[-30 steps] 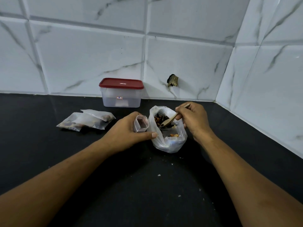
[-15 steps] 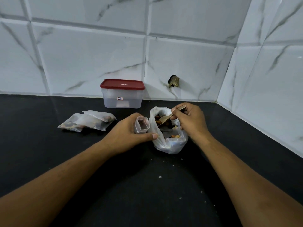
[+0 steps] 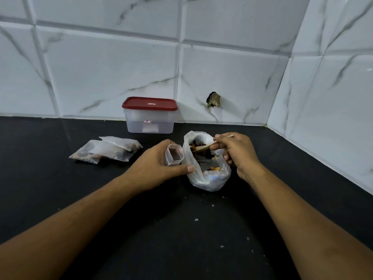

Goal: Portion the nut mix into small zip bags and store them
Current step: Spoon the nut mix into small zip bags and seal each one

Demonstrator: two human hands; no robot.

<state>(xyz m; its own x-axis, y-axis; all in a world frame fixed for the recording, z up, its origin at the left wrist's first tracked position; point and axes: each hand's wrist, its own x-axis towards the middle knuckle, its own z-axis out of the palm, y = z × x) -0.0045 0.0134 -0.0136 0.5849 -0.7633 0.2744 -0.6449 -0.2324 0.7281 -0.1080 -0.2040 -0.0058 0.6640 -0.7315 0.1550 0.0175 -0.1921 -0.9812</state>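
A clear plastic bag of nut mix (image 3: 210,178) stands open on the black counter (image 3: 181,239). My left hand (image 3: 155,168) grips a small zip bag (image 3: 174,156) upright with its mouth held open, right beside the big bag; the thumb touches the big bag's side. My right hand (image 3: 236,152) pinches a wooden spoon (image 3: 201,148) whose bowl sits inside the big bag above the nuts. Two filled zip bags (image 3: 107,150) lie flat to the left.
A clear storage box with a red lid (image 3: 149,116) stands shut against the tiled back wall. A tiled side wall closes the counter on the right. Small crumbs (image 3: 196,219) dot the counter in front of the bag.
The spoon's bowl has risen from deep in the nut bag to near its mouth, and my right hand has shifted slightly. My left hand keeps the small bag in place.
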